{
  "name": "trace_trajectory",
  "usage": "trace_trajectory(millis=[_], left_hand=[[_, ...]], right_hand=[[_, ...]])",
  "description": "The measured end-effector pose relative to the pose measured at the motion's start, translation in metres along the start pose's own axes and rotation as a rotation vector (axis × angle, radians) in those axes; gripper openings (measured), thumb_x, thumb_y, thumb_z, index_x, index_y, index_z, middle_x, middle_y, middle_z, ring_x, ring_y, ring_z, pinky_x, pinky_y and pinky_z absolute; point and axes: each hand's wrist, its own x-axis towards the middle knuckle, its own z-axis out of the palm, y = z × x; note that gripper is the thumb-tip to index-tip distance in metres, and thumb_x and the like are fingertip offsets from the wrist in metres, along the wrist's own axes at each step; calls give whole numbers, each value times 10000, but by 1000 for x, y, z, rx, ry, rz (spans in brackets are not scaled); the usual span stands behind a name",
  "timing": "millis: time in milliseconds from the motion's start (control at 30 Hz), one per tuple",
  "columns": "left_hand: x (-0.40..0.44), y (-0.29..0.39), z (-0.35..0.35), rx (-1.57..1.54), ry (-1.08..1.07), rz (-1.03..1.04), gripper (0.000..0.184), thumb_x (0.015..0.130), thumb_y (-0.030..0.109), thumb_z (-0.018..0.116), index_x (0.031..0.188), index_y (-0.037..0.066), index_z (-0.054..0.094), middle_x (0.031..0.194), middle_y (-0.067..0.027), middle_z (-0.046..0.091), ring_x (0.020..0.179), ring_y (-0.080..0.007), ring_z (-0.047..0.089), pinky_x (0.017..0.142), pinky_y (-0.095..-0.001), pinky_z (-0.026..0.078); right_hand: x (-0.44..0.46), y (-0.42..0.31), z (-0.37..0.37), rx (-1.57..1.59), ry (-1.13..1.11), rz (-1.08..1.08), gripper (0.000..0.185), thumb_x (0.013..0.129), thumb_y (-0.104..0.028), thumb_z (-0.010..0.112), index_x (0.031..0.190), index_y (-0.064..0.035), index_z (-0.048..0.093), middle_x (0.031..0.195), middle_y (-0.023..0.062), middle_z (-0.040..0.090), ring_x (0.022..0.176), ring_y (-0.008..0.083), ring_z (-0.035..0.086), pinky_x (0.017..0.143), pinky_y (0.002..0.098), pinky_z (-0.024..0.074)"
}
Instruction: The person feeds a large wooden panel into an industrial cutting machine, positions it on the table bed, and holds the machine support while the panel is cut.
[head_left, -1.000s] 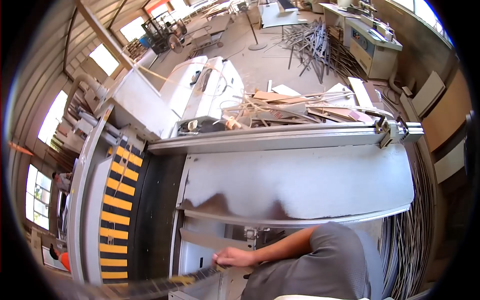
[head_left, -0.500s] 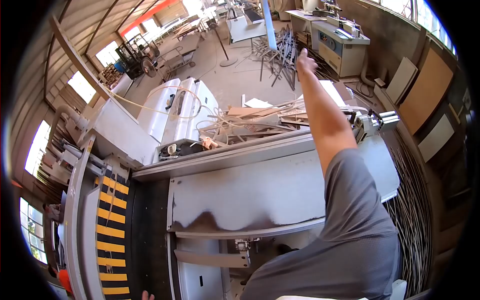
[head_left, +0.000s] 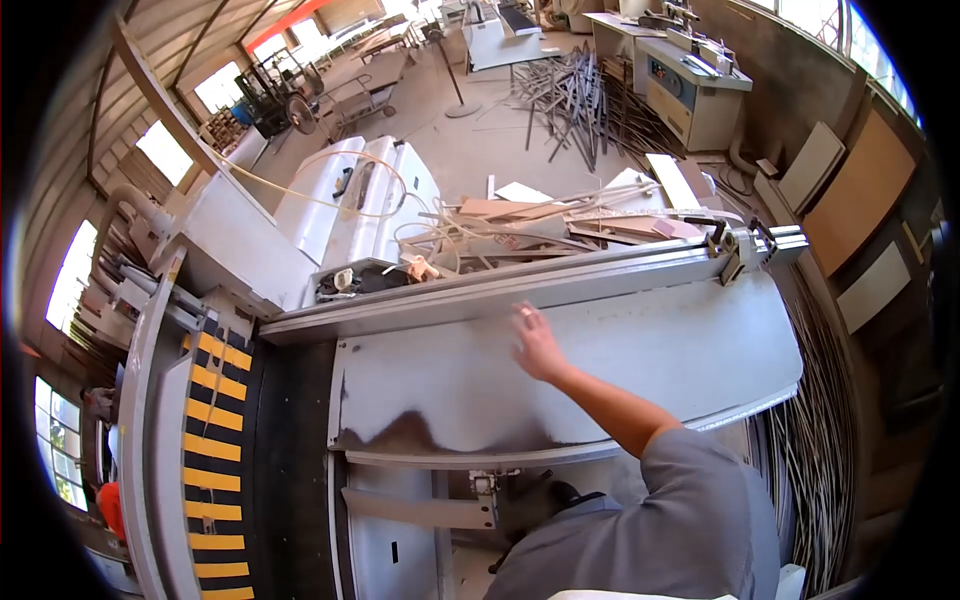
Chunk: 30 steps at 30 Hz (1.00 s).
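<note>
My right hand (head_left: 538, 345) hovers over or rests on the pale metal table plate (head_left: 650, 340); whether it touches cannot be told. Its fingers look apart and slightly blurred, with nothing held in them. Just beyond the fingertips runs a long metal fence rail (head_left: 450, 305) along the plate's far edge. At the rail's right end sits a metal stop clamp (head_left: 737, 255). Dark worn patches mark the near left part of the plate. My left hand is out of sight.
Wood offcuts and strips (head_left: 560, 225) pile up behind the rail, beside white machine housings (head_left: 350, 210). On the left stands a yellow-black striped panel (head_left: 215, 440). Thin rods (head_left: 820, 450) lie at the right. Boards (head_left: 860, 200) lean on the wall.
My right arm, stretched far forward with the hand raised, has come down and left to the table plate. My left hand's fingertips have left the bottom edge of view.
</note>
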Motion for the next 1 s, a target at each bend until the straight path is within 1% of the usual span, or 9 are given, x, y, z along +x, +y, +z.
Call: trace_trajectory(millis=[67,267,367,467,533,567,633,733,1000], left_hand=[[-8,-10,14,64,11,-16,682,1028,494,671,1438,-43,581,1388,-286,614,1257,-422,604,1093,-513,479],[-26,-57,34,204,109,-79,750,996,544,680,1459,-33,559,1406,-323,581,1273,-467,585,1105,-551,470],[-42,-96,27,249,181,-134,784,981,570,685,1469,-28,548,1415,-341,565,1281,-490,576,1110,-570,466],[-60,-171,7,294,326,-171,818,965,595,690,1479,-23,537,1424,-359,548,1290,-512,567,1116,-589,462],[-58,-212,3,272,427,-272,830,960,603,691,1483,-21,533,1427,-365,543,1292,-520,564,1118,-595,460],[-61,-229,5,639,571,-92,842,973,537,694,1581,6,455,1589,-395,430,1443,-562,447,1196,-611,394],[-72,-236,-5,459,467,-302,790,999,384,703,1637,52,374,1689,-337,317,1536,-503,349,1256,-610,312],[-76,-229,-29,326,407,-535,754,1023,307,679,1654,70,342,1736,-285,256,1575,-479,290,1283,-594,270],[-70,-262,-76,346,515,-661,738,1030,330,667,1656,101,353,1749,-244,264,1591,-465,267,1298,-597,237]], right_hand=[[-16,-12,18,6,-168,42,522,902,-174,736,1406,-91,624,1601,230,444,1532,468,356,1249,566,347],[-16,-51,37,48,-309,53,539,936,-220,714,1449,-98,604,1600,271,422,1537,478,340,1252,562,348],[-14,-76,70,29,-314,60,545,916,-210,732,1434,-95,609,1602,258,423,1525,479,357,1243,556,368],[-14,-97,105,96,-199,-15,552,828,-92,796,1351,-60,624,1590,255,431,1484,477,411,1221,550,406],[-8,-127,115,64,-178,-33,547,826,-76,804,1344,-52,630,1587,262,432,1480,472,424,1226,522,414],[-6,-142,120,57,-214,-6,566,841,-78,800,1378,-52,622,1602,267,420,1496,473,408,1234,518,407],[1,-177,123,55,-250,-33,602,865,-94,783,1429,-13,589,1652,270,381,1527,477,373,1256,522,368],[4,-206,160,33,-283,-49,673,887,-115,753,1512,-6,528,1692,281,322,1574,480,293,1292,550,283],[13,-264,262,-147,-425,139,839,928,-291,727,1652,-49,378,1771,249,212,1644,434,177,1316,578,191]])
